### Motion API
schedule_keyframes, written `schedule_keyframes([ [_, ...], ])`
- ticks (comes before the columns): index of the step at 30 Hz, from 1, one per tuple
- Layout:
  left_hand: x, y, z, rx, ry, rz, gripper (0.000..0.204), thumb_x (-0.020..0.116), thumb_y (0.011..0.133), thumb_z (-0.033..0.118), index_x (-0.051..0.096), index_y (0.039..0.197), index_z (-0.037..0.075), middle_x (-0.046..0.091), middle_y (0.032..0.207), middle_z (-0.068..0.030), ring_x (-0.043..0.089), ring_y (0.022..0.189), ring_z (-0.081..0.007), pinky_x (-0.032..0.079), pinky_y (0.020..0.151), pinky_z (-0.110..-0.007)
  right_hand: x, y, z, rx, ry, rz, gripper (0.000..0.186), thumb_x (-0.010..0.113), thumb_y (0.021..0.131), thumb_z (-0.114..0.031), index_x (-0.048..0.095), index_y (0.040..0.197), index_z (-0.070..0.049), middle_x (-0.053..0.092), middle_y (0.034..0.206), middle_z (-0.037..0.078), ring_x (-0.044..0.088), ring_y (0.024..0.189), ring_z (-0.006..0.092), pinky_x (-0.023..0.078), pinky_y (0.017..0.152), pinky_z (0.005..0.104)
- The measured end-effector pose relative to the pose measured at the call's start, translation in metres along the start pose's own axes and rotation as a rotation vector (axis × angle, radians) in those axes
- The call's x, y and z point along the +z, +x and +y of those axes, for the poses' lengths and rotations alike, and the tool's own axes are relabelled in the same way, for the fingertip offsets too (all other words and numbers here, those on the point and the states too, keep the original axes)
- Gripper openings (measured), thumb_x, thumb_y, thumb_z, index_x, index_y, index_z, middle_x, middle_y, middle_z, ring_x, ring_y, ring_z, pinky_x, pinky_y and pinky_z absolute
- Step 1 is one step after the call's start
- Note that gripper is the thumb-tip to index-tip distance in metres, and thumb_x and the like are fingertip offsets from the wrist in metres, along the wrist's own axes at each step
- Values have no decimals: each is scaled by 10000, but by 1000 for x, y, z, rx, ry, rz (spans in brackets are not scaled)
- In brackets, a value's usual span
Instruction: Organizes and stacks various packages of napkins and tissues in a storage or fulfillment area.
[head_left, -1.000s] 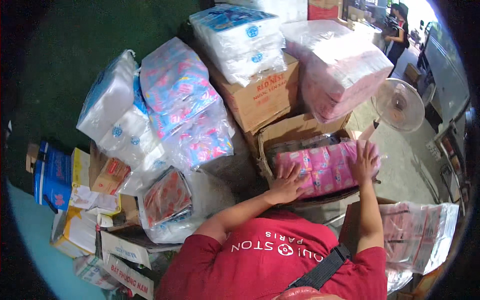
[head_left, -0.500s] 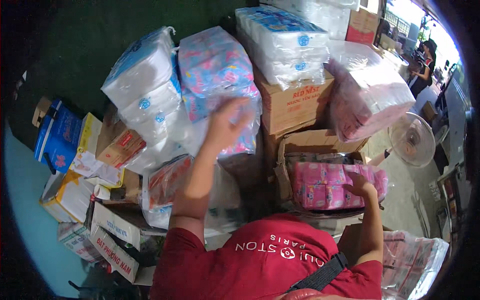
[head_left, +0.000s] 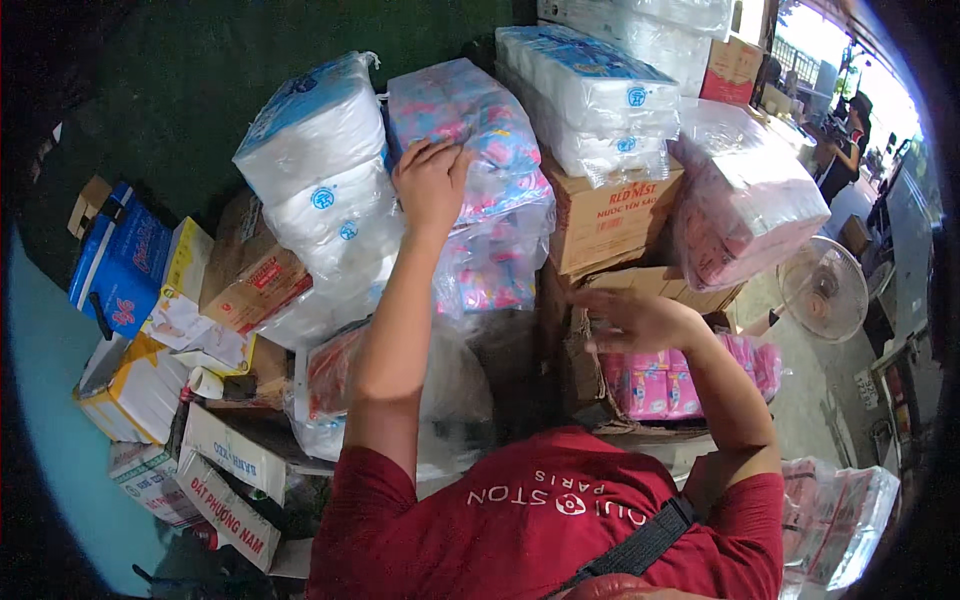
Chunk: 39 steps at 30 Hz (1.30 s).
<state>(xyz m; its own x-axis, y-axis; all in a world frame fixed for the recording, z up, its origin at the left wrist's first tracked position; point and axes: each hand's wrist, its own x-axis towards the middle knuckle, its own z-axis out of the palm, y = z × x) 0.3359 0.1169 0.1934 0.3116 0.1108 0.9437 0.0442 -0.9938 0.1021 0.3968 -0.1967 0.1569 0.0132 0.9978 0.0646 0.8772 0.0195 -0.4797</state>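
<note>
My left hand [head_left: 430, 180] has reached up onto the plastic-wrapped blue-and-pink packs [head_left: 460, 100], its fingers curled against the upper bundle, beside a tall bundle of white wrapped rolls [head_left: 325, 170]. My right hand [head_left: 625, 320], blurred, is raised over an open cardboard box [head_left: 590, 390] with its fingers apart and nothing visible in them. Inside that box lies a long pink multi-pack [head_left: 680, 385], partly behind my right hand and forearm.
White packs [head_left: 600, 100] sit on a brown carton [head_left: 605, 225] beside a pink wrapped bale [head_left: 745, 215]. A fan [head_left: 820, 290] stands to the right. Several boxes [head_left: 120, 270] crowd the left. Another person [head_left: 850, 140] stands near the bright doorway.
My left hand left the pink pack and moved up-left to the blue-and-pink packs. My right hand then lifted off the pink pack and swung leftward. The view has shifted.
</note>
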Motion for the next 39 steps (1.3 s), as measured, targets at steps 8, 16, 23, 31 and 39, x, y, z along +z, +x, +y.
schedule_keyframes([
  [8, -23, -32, 125, 87, -273, -8, 130, 680, 722, 196, 636, 693, 76, 636, 785, -45, 589, 846, -248, 379, 847, -442, 29, 41, 30, 220, 1507, 473, 745, 470, 853, -562, 288, 1351, -38, 378, 1351, 114, 436, 1188, 256, 393, 951, 413],
  [16, -40, -127, 141, 53, -714, -73, 214, 685, 755, 157, 636, 906, 14, 615, 924, -130, 583, 874, -277, 432, 822, -399, 15, 23, 14, 213, 1730, 869, 537, 583, 838, -320, 405, 1265, -47, 528, 1199, 116, 541, 1072, 270, 439, 922, 455],
  [23, -10, -211, 74, -1220, -1809, -321, 562, 387, 901, 510, 477, 1220, 55, 578, 1086, -89, 548, 1012, -279, 419, 900, -410, 11, -53, 4, 385, 1489, 985, 370, 599, 762, -106, 521, 1112, -12, 611, 983, 111, 621, 834, 247, 515, 763, 391],
  [31, 16, -210, 66, -1346, -2216, -282, 564, 368, 893, 504, 400, 1319, 135, 468, 1302, -100, 449, 1178, -297, 386, 918, -526, -9, -225, 52, 440, 951, 1092, 497, 585, 672, -107, 513, 1150, 6, 608, 953, 75, 595, 817, 148, 481, 765, 287],
  [39, 21, -196, 162, -1544, -2222, -623, 690, 541, 807, 543, 395, 1310, 94, 438, 1315, -100, 401, 1214, -331, 333, 971, -516, -47, -304, 47, 480, 845, 1200, 603, 613, 741, -225, 424, 1259, 19, 565, 1117, 94, 566, 981, 170, 453, 854, 284],
])
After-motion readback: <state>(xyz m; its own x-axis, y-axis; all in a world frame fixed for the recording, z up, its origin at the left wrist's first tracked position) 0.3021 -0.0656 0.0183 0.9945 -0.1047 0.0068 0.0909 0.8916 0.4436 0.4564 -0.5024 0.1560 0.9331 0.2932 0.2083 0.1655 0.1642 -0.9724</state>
